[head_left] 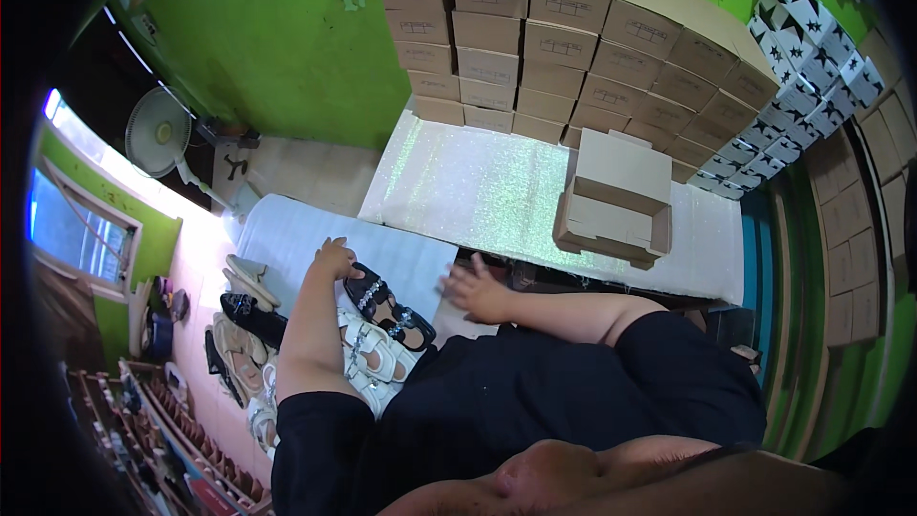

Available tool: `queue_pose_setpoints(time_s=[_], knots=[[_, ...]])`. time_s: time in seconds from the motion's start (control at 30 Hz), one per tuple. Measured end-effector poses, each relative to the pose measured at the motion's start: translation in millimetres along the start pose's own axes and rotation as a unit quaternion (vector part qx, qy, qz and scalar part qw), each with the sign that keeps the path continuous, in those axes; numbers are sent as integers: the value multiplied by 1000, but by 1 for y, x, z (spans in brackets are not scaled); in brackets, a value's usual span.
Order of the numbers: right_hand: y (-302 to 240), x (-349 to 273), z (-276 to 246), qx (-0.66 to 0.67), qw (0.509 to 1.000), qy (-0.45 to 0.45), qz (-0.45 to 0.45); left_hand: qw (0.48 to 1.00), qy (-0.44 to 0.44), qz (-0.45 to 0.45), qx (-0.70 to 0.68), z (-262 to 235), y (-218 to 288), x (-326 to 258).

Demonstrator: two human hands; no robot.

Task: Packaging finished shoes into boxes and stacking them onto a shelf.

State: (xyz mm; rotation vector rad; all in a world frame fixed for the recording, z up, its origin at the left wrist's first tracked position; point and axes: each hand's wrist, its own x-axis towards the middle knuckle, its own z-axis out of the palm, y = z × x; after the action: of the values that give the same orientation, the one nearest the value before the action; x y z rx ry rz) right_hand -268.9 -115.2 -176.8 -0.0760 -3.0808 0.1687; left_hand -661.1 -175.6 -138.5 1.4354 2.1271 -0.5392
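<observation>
left hand (334,256) closed on the heel of a black sandal (387,306) lying over white sandals (373,355), right hand (475,289) laid open and empty on the white sheet (287,229); sandal best lifted level.

Worn on the head, looking steeply down over chest and forearms, close to the white padded worktable (287,229); fisheye bending stacked brown cardboard boxes (535,48) beyond.
</observation>
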Motion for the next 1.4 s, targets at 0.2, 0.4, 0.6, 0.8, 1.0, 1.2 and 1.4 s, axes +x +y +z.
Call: queue_pose_setpoints(time_s=[0.2, 0.4, 0.6, 0.8, 1.0, 1.2, 1.4], knots=[[-48, 57, 43, 38, 948, 155, -274, 1000, -10, -15, -5, 1, -2, -7], [-59, 74, 65, 36, 944, 145, -293, 999, 25, -39, -27, 8, 2, -13], [-16, 68, 80, 28, 950, 175, -259, 991, 54, -101, -65, 7, -9, -18], [73, 49, 47, -33, 984, 158, -71, 983, 37, -156, -89, 5, 5, -10], [66, 59, 11, 49, 992, 73, 93, 990, 9, -131, -44, 15, 22, -10], [26, 75, 11, 65, 987, -46, 140, 996, -5, 28, 89, 1, 50, -30], [36, 86, 9, 130, 967, -112, 188, 994, 45, 32, 99, 18, 62, -31]])
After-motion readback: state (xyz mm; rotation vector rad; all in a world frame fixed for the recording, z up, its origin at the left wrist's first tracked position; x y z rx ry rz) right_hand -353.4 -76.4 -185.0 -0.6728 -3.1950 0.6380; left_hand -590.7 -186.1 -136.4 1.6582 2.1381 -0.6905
